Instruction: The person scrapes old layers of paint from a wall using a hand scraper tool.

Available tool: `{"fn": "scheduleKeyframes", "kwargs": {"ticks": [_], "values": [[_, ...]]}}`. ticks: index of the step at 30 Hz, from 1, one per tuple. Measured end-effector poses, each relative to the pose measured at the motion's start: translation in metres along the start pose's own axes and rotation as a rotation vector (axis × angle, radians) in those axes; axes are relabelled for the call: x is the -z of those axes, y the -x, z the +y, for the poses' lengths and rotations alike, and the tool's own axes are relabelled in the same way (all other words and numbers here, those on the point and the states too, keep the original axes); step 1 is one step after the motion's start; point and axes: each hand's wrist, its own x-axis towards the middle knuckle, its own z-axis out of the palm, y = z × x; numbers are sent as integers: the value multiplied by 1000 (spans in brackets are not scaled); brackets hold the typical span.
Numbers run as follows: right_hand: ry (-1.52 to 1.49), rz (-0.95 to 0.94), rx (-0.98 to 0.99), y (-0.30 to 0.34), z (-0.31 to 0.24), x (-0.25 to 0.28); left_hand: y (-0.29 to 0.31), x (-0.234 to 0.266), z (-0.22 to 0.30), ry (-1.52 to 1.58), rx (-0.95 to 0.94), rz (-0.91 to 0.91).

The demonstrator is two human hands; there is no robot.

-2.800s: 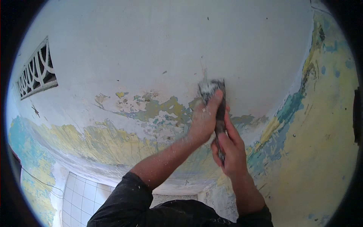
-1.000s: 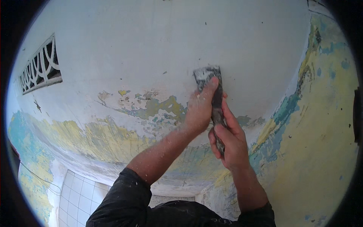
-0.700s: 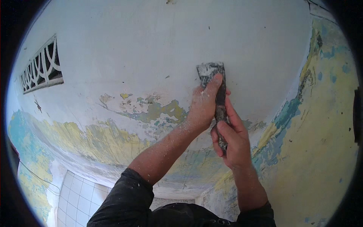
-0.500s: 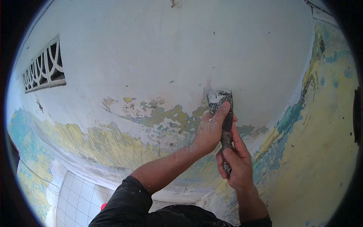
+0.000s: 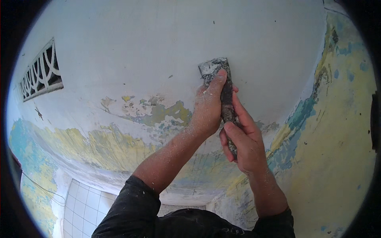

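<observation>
Both my hands are closed on one scraper (image 5: 228,95), a dark, paint-spattered tool with a broad flat blade (image 5: 210,66). My left hand (image 5: 208,107) grips it near the blade, its thumb pressed along the blade's face. Lower down, my right hand (image 5: 245,146) wraps the handle near its end. The blade points up and lies over the white part of the wall (image 5: 139,47); whether its edge touches there is hard to tell. Pale dust covers my left forearm. Below and left of the blade, peeling yellow-green paint (image 5: 170,113) shows through the white.
A white vent grille (image 5: 43,73) is set in the wall at far left. The side wall (image 5: 329,139) on the right has yellow and blue flaking paint. White floor tiles (image 5: 83,202) lie at lower left, with a thin cable (image 5: 43,189) near them.
Both hands have pushed the scraper upward and a little left along the wall, off the peeling patch's edge onto whiter wall. The grip is the same.
</observation>
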Motion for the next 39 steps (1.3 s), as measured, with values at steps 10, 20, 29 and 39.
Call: {"fn": "scheduleKeyframes", "kwargs": {"ticks": [10, 20, 29, 39], "values": [[-361, 105, -194, 68, 86, 2, 47, 28, -68, 127, 230, 33], [170, 71, -99, 63, 96, 2, 53, 41, -66, 531, 271, 74], [151, 68, -49, 70, 114, -5, 65, 48, -71, 508, 315, 85], [143, 53, -133, 67, 117, -10, 67, 58, -76, 497, 294, 88]]}}
